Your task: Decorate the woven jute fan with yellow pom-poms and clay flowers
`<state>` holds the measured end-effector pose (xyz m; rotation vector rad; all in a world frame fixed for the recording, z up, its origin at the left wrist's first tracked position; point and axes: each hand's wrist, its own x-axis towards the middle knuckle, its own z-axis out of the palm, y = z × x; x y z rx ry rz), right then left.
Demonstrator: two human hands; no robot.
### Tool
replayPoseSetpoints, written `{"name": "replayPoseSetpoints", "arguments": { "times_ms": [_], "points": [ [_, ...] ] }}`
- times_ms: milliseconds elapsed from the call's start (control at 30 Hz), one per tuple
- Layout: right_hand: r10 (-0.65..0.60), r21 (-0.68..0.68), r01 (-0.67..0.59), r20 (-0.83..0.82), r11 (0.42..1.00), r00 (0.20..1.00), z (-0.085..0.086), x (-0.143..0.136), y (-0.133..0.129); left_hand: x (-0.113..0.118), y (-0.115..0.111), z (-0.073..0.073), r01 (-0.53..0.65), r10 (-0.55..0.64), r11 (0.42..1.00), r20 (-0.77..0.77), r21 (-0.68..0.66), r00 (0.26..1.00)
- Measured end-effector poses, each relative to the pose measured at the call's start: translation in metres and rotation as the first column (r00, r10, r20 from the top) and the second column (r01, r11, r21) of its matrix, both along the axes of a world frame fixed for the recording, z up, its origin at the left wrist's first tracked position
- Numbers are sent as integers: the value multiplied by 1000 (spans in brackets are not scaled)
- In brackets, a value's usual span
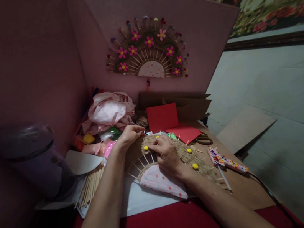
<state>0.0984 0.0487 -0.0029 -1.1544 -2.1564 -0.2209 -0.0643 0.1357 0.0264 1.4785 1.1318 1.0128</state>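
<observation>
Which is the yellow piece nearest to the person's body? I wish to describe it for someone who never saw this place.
Find the half-round fan under the hands. On its brown band, look just right of the right hand, where two yellow pieces sit. It is the lower piece, closer to the person than its neighbour.

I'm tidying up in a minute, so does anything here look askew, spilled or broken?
I see nothing spilled or broken. Only mild untidiness shows: the pink spotted cloth is crumpled in a heap at the back left, and the multicoloured patterned glue gun lies on its side on brown cardboard.
</observation>
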Motion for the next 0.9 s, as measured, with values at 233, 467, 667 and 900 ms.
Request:
{"name": "replayPoseSetpoints", "arguments": {
  "times_ms": [233,467,667,900],
  "points": [
    [-26,7,26,7,1000,1000,1,-1,-1,1,-1,0,-8,8,1000,13,1,1000],
    [-15,11,15,28,1000,999,2,-2,-2,0,3,-4,-15,15,1000,17,8,1000],
    [-7,-51,7,9,999,1000,3,-5,4,1,4,-4,-19,19,1000,1,12,1000],
    [-2,-56,0,-48,998,999,6,-8,6,2,3,-4,-30,30,999,-21,31,999]
  ]
}}
